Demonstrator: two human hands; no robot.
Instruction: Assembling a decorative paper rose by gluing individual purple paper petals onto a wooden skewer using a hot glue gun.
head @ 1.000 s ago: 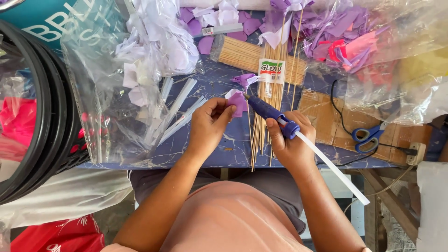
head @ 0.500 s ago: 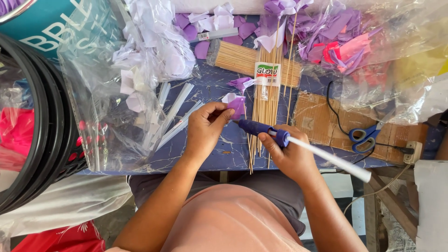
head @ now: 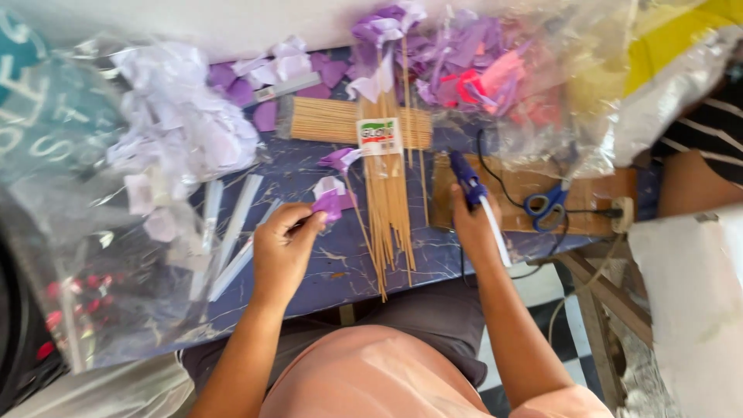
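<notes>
left hand: the left hand (head: 282, 249) is pinched shut on a small purple paper flower piece (head: 330, 203), holding it just above the blue marbled table (head: 340, 267), near the loose sticks.

right hand: the right hand (head: 474, 228) is wrapped tight around a blue glue gun (head: 469, 184) with a white glue stick poking out the back. It looks parked over the brown cardboard sheet (head: 534, 190), nozzle pointing away from the body, well apart from the flower piece.

hands overall: well apart, each clamped on its own thing, nothing passing between them.

what looks done: at the far edge there's a bunch of finished purple flowers on sticks (head: 383, 31), so I'd say a fair few are already made. One more purple bit (head: 339, 159) lies on the table, touching the sticks.

what looks left: honestly a lot. A fat bundle of bamboo sticks (head: 387, 193) with a paper label is barely used, and a second bundle (head: 325, 120) lies crosswise behind it.

supplies: spare white glue sticks (head: 232, 232) lie to the left; a clear bag of white and lilac paper bits (head: 178, 124) sits beyond them.

clutter: blue-handled scissors (head: 548, 204) and a black cord (head: 495, 166) rest on the cardboard, right beside the gun hand. The cord could snag, I reckon.

other person: someone's arm in a striped sleeve (head: 708, 147) is at the right edge, not touching anything here.
</notes>
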